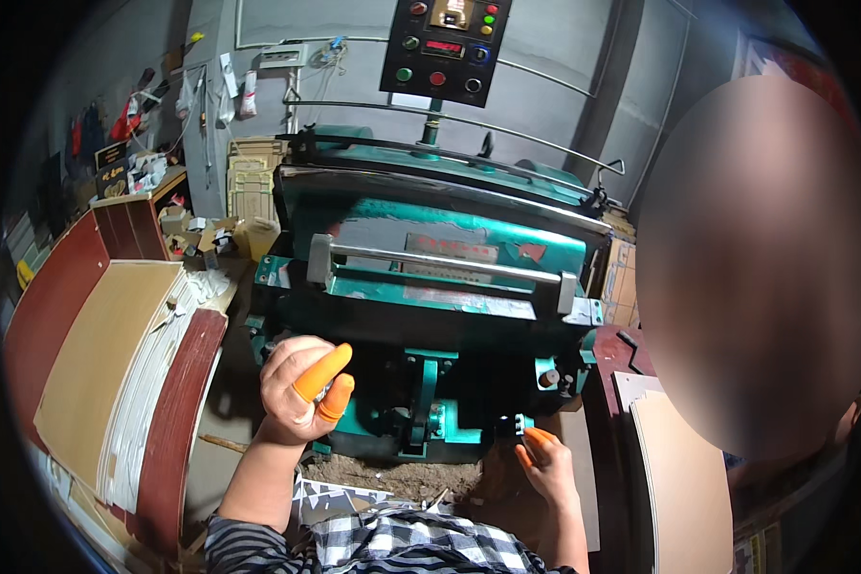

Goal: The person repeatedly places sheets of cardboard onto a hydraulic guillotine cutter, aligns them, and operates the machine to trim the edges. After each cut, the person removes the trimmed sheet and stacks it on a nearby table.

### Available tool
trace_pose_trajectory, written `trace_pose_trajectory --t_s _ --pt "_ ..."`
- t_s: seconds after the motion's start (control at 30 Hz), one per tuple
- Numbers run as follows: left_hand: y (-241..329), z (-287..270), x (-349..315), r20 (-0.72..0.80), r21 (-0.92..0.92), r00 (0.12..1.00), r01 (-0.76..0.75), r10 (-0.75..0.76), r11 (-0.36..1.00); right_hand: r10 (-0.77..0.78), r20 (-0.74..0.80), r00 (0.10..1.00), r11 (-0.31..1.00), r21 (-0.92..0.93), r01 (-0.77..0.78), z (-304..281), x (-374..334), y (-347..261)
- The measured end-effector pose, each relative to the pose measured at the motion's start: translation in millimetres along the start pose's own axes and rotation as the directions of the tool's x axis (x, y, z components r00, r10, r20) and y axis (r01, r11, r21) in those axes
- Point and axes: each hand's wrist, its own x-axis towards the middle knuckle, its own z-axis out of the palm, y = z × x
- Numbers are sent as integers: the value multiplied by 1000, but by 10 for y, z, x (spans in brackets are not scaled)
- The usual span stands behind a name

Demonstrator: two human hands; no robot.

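My left hand (298, 390) is raised in front of the green machine (440, 215), left of its middle. Orange rubber finger cots cover its thumb and index finger, which stand a little apart; the other fingers are curled, and I see nothing held. Lower and to the right is my right hand (549, 471), also with orange cots on its thumb and a finger. Its fingertips are slightly apart and no object shows between them. A metal bar (440, 260) runs across the machine's front, beyond both hands.
A control panel (445, 48) with buttons stands above the machine. At left, a stack of board sheets (105, 373) sits beside dark red panels (177, 430). More boards (684, 488) lie at right, near another person (765, 268), who is blurred. Cardboard scraps (196, 234) lie behind left.
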Motion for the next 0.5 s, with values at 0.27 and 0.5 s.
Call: trace_pose_trajectory --t_s 0.27,0.5 --pt "-26 239 358 -82 -1 996 48 -48 999 96 -73 993 995 -7 -97 -318 -452 113" --pt "-891 1045 52 359 276 875 231 -324 933 22 -229 973 1000 19 -18 -602 -592 11"
